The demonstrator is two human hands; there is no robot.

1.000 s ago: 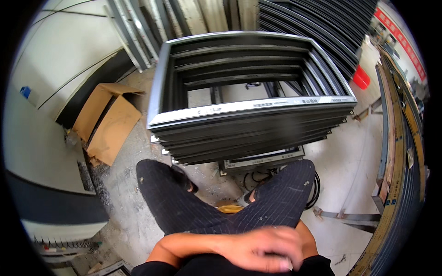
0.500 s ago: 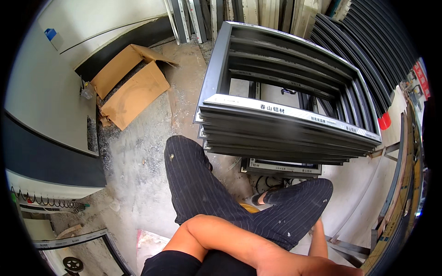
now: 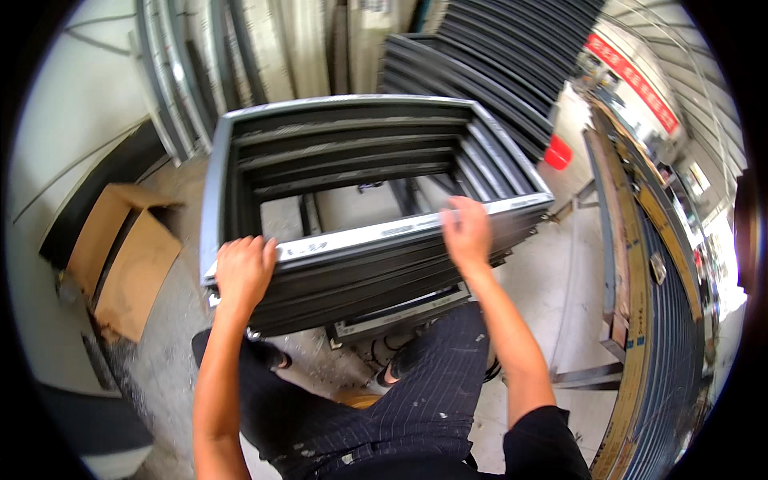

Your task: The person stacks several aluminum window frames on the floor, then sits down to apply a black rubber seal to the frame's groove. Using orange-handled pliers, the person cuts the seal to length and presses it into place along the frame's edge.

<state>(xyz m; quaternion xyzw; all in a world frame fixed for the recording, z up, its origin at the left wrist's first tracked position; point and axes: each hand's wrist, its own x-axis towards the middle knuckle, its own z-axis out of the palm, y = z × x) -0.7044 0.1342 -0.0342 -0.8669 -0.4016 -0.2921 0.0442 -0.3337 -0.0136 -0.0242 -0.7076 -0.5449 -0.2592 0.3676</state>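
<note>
In front of my knees stands a stack of several rectangular dark grey metal frames (image 3: 360, 239), with a pale printed strip along the top one's near rail. My left hand (image 3: 245, 270) grips that rail close to its left corner, fingers curled over the top edge. Toward the right end of the same rail, my right hand (image 3: 466, 228) is closed over it, slightly blurred. The undersides of both grips are hidden. Through the open middle of the stack the floor and support bars show.
An open cardboard box (image 3: 138, 268) lies on the floor at left. Long metal profiles (image 3: 172, 88) lean on the back wall. More dark frames (image 3: 472, 88) are stacked behind, near a red container (image 3: 558, 153). A rack of long bars (image 3: 636, 320) runs along the right.
Both hands have come from low by my body onto the top frame's near rail and taken hold of it. The view has swung right, so the stack now appears further left.
</note>
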